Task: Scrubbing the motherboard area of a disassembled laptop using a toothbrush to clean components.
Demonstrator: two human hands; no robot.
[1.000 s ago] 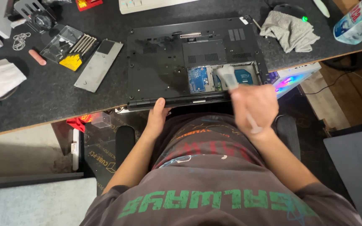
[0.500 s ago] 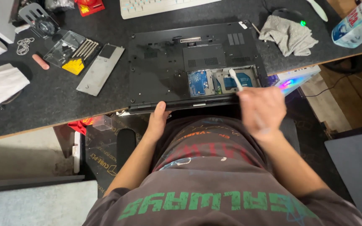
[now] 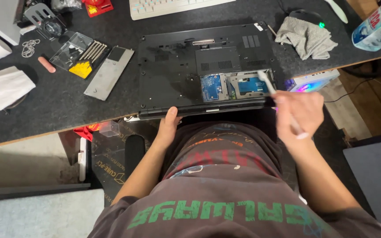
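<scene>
A black laptop [image 3: 177, 70] lies upside down on the dark desk [image 3: 67, 105], its bottom cover off over an open bay with blue circuit boards [image 3: 234, 86]. My left hand [image 3: 169, 123] grips the laptop's near edge. Blurred with motion, my right hand [image 3: 298, 112] holds a thin white brush-like tool [image 3: 272, 88]. The tool's tip is over the right side of the open bay.
A grey cover plate [image 3: 109, 72] and a clear case of screwdriver bits [image 3: 78, 55] lie left of the laptop. A grey cloth [image 3: 307, 39], a mouse [image 3: 307, 16], a water bottle [image 3: 375, 26], a keyboard [image 3: 168, 6] and white tissues [image 3: 1, 86] ring the desk.
My right hand has moved right and up along the laptop's near edge, sweeping the white tool across the open bay. The left hand has kept its grip.
</scene>
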